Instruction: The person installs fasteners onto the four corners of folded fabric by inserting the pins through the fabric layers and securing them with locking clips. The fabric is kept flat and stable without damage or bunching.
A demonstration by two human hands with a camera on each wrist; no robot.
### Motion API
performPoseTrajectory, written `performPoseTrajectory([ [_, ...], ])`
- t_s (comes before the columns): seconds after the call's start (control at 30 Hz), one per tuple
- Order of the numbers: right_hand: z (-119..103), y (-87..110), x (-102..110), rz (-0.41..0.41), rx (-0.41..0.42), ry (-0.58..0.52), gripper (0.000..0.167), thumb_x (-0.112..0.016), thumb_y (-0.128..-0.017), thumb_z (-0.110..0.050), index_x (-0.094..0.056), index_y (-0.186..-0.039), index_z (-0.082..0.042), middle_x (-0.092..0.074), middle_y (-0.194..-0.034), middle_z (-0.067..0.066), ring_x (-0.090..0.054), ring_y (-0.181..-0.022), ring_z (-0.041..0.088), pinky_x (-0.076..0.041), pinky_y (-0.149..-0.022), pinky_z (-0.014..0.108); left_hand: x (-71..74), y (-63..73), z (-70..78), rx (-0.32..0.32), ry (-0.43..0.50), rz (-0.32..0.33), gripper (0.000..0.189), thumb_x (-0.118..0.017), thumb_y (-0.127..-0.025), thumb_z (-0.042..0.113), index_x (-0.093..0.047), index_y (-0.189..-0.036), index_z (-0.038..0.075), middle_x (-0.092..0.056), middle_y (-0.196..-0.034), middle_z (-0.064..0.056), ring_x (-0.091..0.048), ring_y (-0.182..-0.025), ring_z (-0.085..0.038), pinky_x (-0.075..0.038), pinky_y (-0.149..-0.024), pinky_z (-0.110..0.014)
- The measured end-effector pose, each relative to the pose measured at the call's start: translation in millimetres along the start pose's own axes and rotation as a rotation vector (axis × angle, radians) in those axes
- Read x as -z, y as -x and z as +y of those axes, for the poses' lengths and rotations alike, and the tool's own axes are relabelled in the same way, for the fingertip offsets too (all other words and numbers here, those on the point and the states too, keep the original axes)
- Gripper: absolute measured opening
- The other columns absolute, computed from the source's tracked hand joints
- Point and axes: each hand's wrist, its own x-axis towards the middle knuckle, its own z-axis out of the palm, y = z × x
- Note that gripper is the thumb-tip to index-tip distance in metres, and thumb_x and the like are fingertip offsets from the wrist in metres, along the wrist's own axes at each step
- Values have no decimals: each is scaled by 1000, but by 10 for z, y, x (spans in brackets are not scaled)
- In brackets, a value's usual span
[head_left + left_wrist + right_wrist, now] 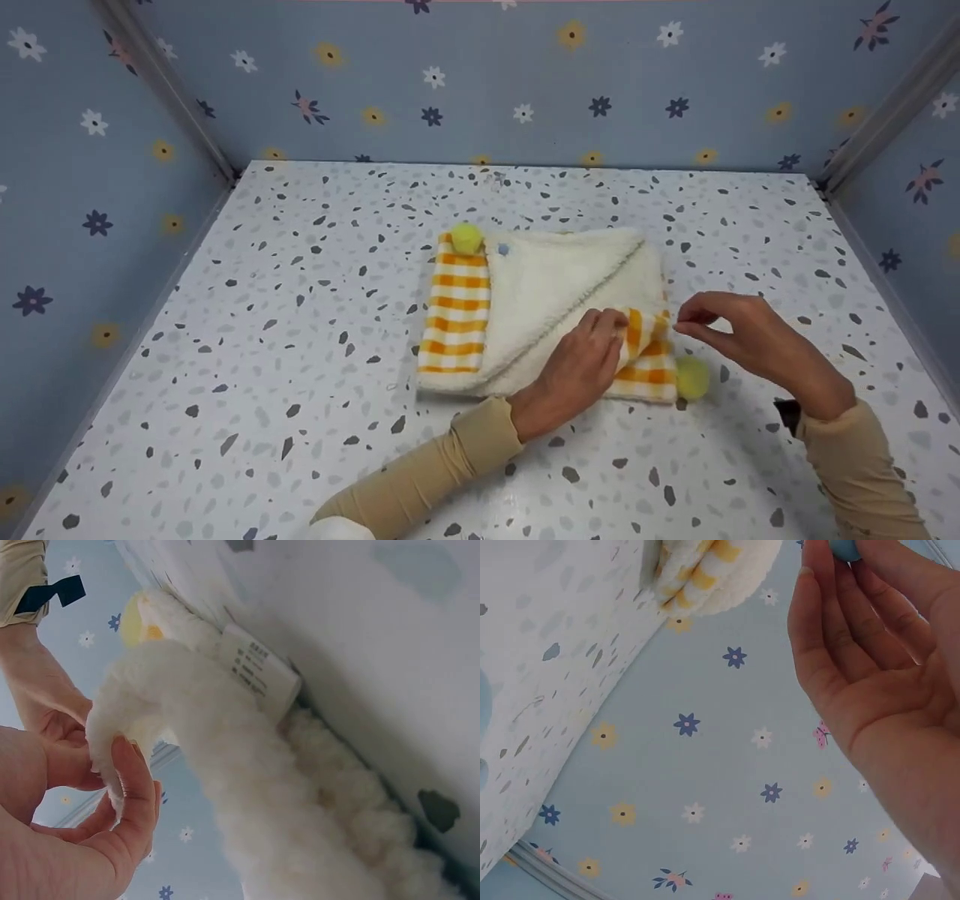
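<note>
Sleeves (405,480), tan, come in from the near side, each ending in one of the two bare hands. The left hand (570,367) pinches a fleecy edge (105,716) between thumb and fingers; the right hand (757,345), just off to the right, has thumb and fingertips together on a rounded blue piece (845,549), though whether it is fastened to anything I cannot tell. Under and beyond the left hand lies the folded cloth (547,277), flat on the speckled surface (322,300), cream fleece mostly uppermost and an orange-checked side (457,315) showing at its left and near right. It looks light, soft and floppy, hardly fragile; thick pile should give fingers good grip but let the fold puff and shift, so I'd take it by a doubled edge or corner and steady the layers with the flat of the other hand. One yellow pom-pom (691,377) sits at the near right corner and could snag; a white label (259,671) sticks out by the fleece. Farther off are a second pom-pom (466,239) and a small blue button (503,249) by the far left corner. Past those, flowered walls (487,45) edge the surface, well apart from the work, and block nothing
</note>
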Motion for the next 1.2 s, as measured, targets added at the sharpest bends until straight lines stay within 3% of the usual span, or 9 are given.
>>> performPoseTrajectory([
  [0.2,-61,-49,-19,4,77,-66,28,-81,-80,11,-73,-98,-9,-72,-95,-7,-70,-87,9,-51,-82,13,-5,-18,1,62,20,14,21,-52,-105,3,-51,-126,-1,-62,-111,-15,-50,-68,-15,-43,-60,-20],
  [0.37,-111,-93,-47,-17,92,-98,33,-82,-78,12,-74,-100,-10,-74,-97,-6,-71,-89,10,-52,-83,15,5,-22,-8,81,37,22,33,-51,-105,4,-42,-137,-4,-55,-88,-9,-36,-55,-9,-34,-51,-20],
  [0.47,-141,-113,-77,-28,113,-123,34,-82,-77,13,-74,-101,-10,-74,-98,-6,-70,-90,10,-53,-82,17,8,-16,-3,95,25,20,37,-50,-106,6,-43,-140,-6,-58,-90,-10,-45,-57,-11,-41,-54,-21],
  [0.63,-184,-131,-121,-58,157,-191,34,-80,-78,14,-73,-103,-8,-73,-100,-3,-70,-91,11,-52,-84,16,6,-17,-7,117,4,34,34,-51,-108,10,-52,-137,-8,-65,-115,-18,-66,-82,-22,-55,-74,-27],
  [0.73,-187,-142,-159,-94,145,-233,32,-80,-80,13,-73,-104,-8,-73,-100,-3,-70,-91,11,-51,-84,14,4,-18,-7,124,11,40,32,-50,-108,10,-55,-134,-8,-65,-117,-18,-67,-87,-23,-55,-77,-27],
  [0.93,-176,-169,-230,-152,116,-285,26,-78,-85,8,-74,-105,-10,-73,-99,-3,-69,-92,12,-51,-85,15,3,-23,-9,120,22,51,29,-52,-108,11,-58,-130,-5,-66,-111,-15,-65,-83,-20,-54,-73,-24],
  [1.2,-190,-193,-270,-123,109,-288,28,-78,-85,7,-73,-106,-10,-73,-100,-2,-69,-91,12,-52,-83,16,1,-19,-6,92,20,45,24,-53,-107,10,-59,-127,-3,-66,-110,-14,-65,-85,-19,-53,-72,-23],
])
